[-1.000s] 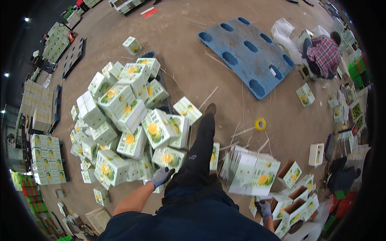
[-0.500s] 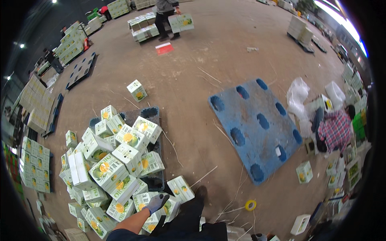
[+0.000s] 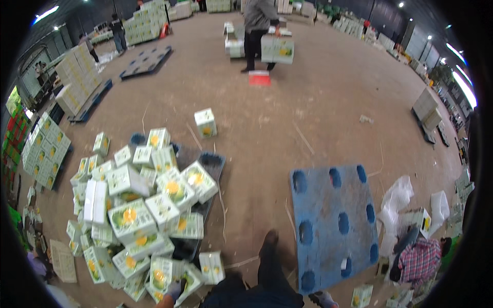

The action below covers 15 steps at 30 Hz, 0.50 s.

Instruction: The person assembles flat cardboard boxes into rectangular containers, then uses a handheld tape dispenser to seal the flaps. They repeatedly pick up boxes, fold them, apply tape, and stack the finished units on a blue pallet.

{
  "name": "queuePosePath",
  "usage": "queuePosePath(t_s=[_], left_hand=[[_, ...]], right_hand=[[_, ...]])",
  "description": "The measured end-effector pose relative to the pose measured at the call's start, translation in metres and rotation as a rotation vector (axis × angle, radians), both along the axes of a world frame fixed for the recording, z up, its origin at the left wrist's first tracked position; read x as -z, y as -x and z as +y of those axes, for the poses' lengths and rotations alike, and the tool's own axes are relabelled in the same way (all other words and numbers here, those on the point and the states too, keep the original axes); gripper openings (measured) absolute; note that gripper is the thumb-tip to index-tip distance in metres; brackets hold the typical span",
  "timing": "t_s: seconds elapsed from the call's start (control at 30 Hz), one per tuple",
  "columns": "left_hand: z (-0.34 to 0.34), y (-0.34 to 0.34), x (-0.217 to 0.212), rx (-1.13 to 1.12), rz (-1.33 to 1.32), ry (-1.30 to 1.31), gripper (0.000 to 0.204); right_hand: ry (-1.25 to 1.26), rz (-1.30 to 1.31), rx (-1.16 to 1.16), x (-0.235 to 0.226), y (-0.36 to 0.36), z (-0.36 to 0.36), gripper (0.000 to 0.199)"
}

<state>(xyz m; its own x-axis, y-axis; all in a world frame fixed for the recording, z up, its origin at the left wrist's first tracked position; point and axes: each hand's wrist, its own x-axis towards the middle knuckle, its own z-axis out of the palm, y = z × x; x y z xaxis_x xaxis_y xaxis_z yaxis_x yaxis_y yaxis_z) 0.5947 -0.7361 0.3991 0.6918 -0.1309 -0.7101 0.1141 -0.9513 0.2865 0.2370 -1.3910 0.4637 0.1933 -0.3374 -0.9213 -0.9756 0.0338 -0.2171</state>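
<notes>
My left hand (image 3: 177, 290), in a grey glove with dark fingertips, is low in the view over white-and-green fruit cartons. It is right beside a carton (image 3: 160, 271) printed with yellow and green fruit; whether it touches one I cannot tell. Its fingers look loosely apart, with nothing seen in them. My right hand (image 3: 322, 299), gloved too, hangs near the lower edge of the blue plastic pallet (image 3: 328, 210). Its fingers seem apart and hold nothing visible. The cartons lie in a jumbled heap (image 3: 132, 218), partly on a dark pallet (image 3: 213, 163). One small carton (image 3: 211, 268) stands near my legs.
A lone carton (image 3: 205, 123) stands beyond the heap. Ahead, a person (image 3: 259, 25) carries a carton (image 3: 277, 49) near a red sheet (image 3: 259, 78). At right, a person in a checked shirt (image 3: 420, 261) bends beside plastic wrap (image 3: 395, 205). Loose straps (image 3: 221, 205) lie on the floor.
My view has tilted up and turned, so more of the far hall shows. My left hand now appears lower, and my right hand shows more beside the blue pallet. The heap looks unchanged.
</notes>
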Motion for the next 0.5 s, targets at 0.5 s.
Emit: queuePosePath(t_s=[0.5], left_hand=[[-0.263,-0.092,-0.078,-0.693,-0.102,0.259,0.068]], right_hand=[[0.254,-0.333,-0.238,-0.014,-0.357,-0.348,0.027]])
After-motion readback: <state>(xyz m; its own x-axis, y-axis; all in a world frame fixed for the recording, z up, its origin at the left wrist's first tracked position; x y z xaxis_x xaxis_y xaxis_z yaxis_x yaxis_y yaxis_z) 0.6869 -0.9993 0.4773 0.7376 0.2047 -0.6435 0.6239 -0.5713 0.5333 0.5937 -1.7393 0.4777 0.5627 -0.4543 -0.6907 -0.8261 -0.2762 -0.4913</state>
